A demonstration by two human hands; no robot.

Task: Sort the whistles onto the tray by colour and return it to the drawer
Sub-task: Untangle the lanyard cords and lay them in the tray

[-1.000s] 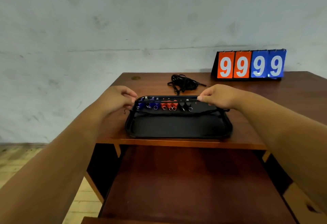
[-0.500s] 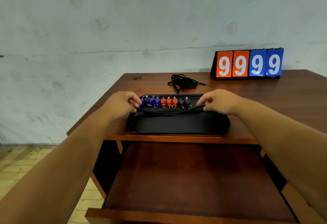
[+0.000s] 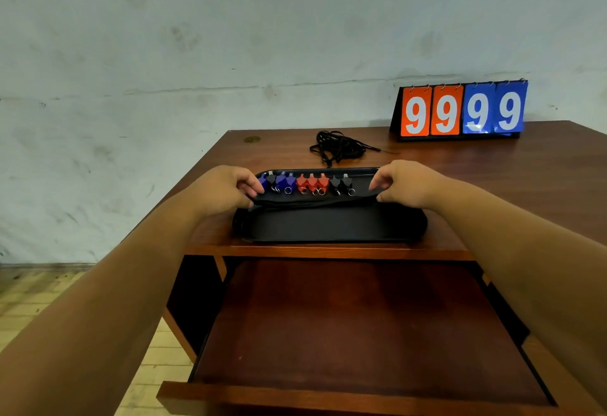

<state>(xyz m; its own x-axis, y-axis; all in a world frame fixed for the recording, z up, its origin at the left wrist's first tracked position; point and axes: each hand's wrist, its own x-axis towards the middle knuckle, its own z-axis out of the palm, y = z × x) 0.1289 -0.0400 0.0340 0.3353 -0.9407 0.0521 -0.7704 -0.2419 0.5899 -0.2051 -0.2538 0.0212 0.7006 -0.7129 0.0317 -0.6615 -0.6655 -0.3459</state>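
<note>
A black tray (image 3: 328, 228) lies on the desk just behind the open drawer (image 3: 361, 323). Along its far side stands a row of whistles: blue whistles (image 3: 282, 181) at the left with one black among them, three red whistles (image 3: 312, 182) in the middle, two black whistles (image 3: 341, 182) at the right. A thin black cord (image 3: 315, 201) stretches across the tray in front of the row. My left hand (image 3: 226, 190) pinches its left end and my right hand (image 3: 407, 185) pinches its right end. Both hands sit over the tray, inside its ends.
A loose bundle of black cords (image 3: 338, 149) lies on the desk (image 3: 492, 179) behind the tray. A flip scoreboard (image 3: 460, 110) showing 9999 stands at the back right by the wall. The drawer's front edge (image 3: 328, 397) is nearest me. Tiled floor lies at the left.
My view has dropped, so the tray looks flatter and the drawer's front edge has come into view. Both hands stay at the tray, and the cord between them looks lower.
</note>
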